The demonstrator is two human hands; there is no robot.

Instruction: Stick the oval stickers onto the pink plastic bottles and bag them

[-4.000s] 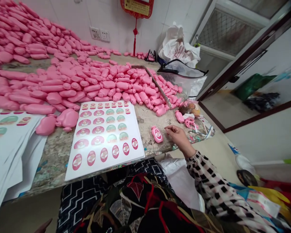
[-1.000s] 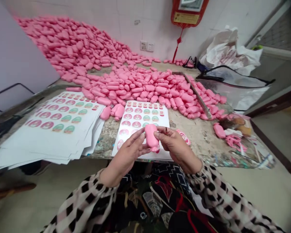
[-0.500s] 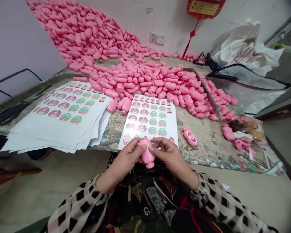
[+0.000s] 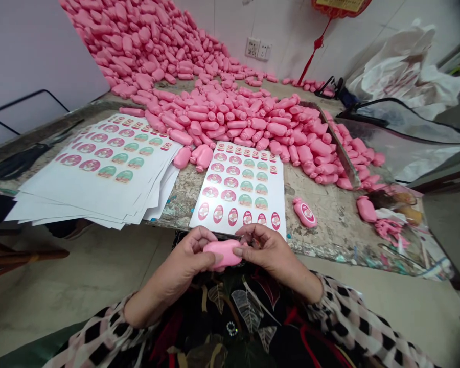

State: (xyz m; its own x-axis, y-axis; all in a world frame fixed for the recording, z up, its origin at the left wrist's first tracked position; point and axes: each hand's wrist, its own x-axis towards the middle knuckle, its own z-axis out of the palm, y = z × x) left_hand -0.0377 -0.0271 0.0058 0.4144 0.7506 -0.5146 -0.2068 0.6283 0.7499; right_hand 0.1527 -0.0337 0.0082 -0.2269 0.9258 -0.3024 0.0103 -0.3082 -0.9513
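Observation:
A small pink plastic bottle lies sideways between my two hands, just off the table's front edge. My left hand grips its left end, thumb on top. At its right end, my right hand pinches it between thumb and curled fingers. The bottle's upward side carries no label. Right in front of the hands lies a sticker sheet with pink and green labels and a row of ovals along its near edge. To its right rests a pink bottle with an oval label.
Behind the sheet spreads a large heap of pink bottles, with a metal strip along its right side. A stack of sticker sheets overhangs the table edge at left. A clear zip bag stands at right.
The bottle has turned from upright to sideways in my hands. My left hand has shifted to its left end, and the view has tilted slightly down.

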